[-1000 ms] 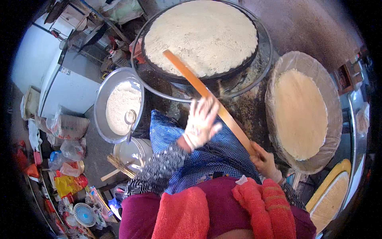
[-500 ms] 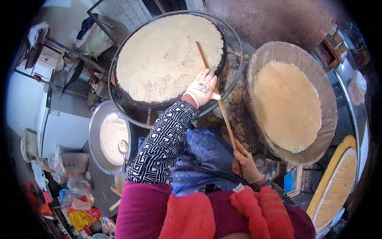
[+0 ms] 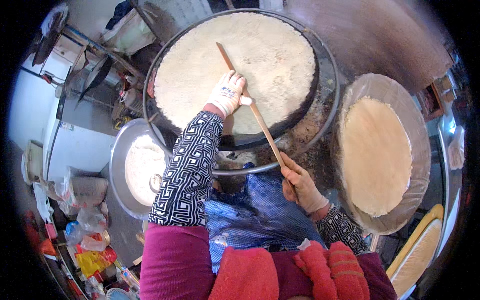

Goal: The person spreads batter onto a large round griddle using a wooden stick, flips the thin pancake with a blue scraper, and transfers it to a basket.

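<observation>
A pale, thin layer of batter (image 3: 280, 65) covers a large round black griddle (image 3: 317, 80) in front of me. Across its near part lies a long, flat wooden stick (image 3: 262, 122), slanting from the far left toward my right side. My left hand (image 3: 226, 94), in a white glove, is closed on the stick's middle, over the batter. Outside the griddle's near right edge, my right hand (image 3: 302, 186) grips the stick's near end; it also wears a pale glove, with the fingers showing.
A metal ring (image 3: 336, 95) surrounds the griddle. To the right, a plastic-lined round basket (image 3: 421, 135) holds a flat, tan sheet of flatbread (image 3: 377, 155). A metal basin (image 3: 118, 165) with pale batter and a ladle (image 3: 155, 182) stands left. Plastic bags (image 3: 92, 225) lie farther left.
The stick's far end has swept left across the batter, with my left hand moving along. My right hand has come forward, nearer the griddle. The whole view has shifted somewhat.
</observation>
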The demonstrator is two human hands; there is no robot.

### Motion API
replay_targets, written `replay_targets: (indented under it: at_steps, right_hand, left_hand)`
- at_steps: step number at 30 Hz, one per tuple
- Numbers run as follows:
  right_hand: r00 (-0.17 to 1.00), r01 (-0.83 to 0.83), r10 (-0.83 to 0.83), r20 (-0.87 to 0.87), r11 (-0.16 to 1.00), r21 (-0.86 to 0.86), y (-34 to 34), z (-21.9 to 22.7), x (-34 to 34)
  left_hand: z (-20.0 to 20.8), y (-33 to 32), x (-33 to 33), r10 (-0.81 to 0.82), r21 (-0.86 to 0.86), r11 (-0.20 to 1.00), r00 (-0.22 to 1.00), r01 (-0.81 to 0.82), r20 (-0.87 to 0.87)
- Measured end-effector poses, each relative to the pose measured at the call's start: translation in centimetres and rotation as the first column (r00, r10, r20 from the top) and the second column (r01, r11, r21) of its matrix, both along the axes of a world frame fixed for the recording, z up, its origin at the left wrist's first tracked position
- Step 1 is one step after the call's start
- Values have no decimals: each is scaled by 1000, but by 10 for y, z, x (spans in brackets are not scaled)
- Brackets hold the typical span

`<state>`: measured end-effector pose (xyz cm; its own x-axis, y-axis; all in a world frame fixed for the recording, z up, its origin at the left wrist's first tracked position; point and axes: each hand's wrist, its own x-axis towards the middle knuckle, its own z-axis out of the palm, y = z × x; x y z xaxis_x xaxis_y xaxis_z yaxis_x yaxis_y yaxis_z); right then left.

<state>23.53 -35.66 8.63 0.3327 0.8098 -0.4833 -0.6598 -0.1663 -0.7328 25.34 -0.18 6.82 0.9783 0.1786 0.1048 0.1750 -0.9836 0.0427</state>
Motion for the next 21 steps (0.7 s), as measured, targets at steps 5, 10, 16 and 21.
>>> replay_targets:
  at_steps: [5, 10, 16, 21]
  right_hand:
    - [997, -72, 72, 0, 996, 52, 44, 2, -19]
    - [977, -167, 159, 145, 985, 47, 85, -27, -53]
    - [740, -356, 282, 610, 934, 0, 61, -31, -86]
    - [619, -274, 404, 673, 915, -297, -52, -39, -83]
  left_hand:
    - [-8, 47, -63, 104, 20, 994, 993, -105, 50]
    - [-6, 72, -154, 187, 13, 981, 968, -191, 165]
    - [-14, 24, -272, 334, 28, 940, 936, -339, 112]
    - [22, -71, -217, 186, -42, 983, 967, -181, 173]
